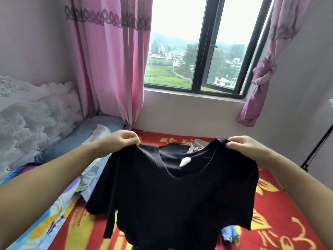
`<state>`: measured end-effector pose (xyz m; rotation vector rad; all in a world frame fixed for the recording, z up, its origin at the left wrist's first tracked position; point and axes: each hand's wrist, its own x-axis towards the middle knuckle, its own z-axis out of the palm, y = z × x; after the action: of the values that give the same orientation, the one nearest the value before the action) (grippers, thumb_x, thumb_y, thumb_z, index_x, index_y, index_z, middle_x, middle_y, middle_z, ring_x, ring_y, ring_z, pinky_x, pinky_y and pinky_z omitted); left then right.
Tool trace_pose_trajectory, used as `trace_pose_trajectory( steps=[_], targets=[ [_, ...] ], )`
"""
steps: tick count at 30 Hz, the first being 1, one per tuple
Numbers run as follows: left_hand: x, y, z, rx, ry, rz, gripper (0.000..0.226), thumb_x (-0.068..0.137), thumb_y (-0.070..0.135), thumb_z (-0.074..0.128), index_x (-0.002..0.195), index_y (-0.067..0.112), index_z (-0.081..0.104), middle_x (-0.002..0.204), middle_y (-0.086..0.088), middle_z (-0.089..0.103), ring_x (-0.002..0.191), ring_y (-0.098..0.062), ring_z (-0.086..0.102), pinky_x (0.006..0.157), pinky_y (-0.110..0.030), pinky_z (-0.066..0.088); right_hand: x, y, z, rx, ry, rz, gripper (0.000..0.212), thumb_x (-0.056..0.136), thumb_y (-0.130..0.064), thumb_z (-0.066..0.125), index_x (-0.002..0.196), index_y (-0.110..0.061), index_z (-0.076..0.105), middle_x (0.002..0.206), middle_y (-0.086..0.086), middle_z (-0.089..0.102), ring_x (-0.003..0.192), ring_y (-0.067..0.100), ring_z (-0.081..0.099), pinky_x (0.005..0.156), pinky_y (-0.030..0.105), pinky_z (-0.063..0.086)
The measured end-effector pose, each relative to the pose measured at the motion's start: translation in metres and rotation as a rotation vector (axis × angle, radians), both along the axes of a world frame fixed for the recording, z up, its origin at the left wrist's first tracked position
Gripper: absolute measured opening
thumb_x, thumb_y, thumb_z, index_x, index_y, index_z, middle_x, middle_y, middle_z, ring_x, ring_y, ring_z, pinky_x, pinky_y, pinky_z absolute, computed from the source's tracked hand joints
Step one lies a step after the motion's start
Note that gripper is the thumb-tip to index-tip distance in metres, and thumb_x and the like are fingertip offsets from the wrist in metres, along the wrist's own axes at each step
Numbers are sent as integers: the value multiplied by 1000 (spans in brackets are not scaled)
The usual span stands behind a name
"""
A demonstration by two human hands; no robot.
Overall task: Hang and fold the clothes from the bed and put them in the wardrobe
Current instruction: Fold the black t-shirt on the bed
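Cloth this soft and light sags wherever I let go, so I keep the black T-shirt (173, 192) above the bed (281, 210), left hand (122, 139) and right hand (241, 144) each pinching a shoulder seam

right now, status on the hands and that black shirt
Left hand and right hand both pinching shoulders of black shirt. Shirt held up, spread over red blanket. More clothes on bed behind. Nothing blocking.
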<state>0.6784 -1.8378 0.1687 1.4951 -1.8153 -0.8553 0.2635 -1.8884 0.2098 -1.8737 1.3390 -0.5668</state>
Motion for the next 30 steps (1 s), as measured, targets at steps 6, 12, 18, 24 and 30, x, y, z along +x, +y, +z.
trace_pose_trajectory(
  steps=[6,12,18,24,30],
  targets=[
    [-2,-4,4,83,377,-13,32,86,40,65,107,17,68,97,-2,71,82,-8,67,66,-17,53,-27,8,20,137,-115,72,36,71,-35,73,99,-12,75,100,15,73,89,28,71,71,31,59],
    [-1,-8,13,441,311,-234,32,81,36,75,91,7,69,83,-5,67,72,-14,65,64,-24,54,-32,4,17,165,-255,-67,36,73,-36,75,96,-8,75,96,16,73,79,27,72,62,31,59],
    [-70,-15,8,22,694,283,12,94,10,57,90,13,68,84,-5,66,77,-15,60,71,-26,51,18,-6,-1,-94,-65,-422,31,93,-25,59,80,1,69,75,12,70,68,26,66,66,33,51],
    [-154,9,24,-422,263,-124,24,97,4,49,119,15,53,51,15,48,43,-1,33,45,-14,30,88,18,4,307,-565,-331,20,99,-11,45,86,-5,58,68,8,58,48,15,58,46,22,47],
    [-183,23,36,-466,229,-232,47,99,1,39,141,19,32,75,7,58,73,-9,54,76,-28,48,102,45,17,387,-627,-18,52,91,-52,52,111,-4,61,102,17,69,95,27,70,82,44,56]
  ],
)
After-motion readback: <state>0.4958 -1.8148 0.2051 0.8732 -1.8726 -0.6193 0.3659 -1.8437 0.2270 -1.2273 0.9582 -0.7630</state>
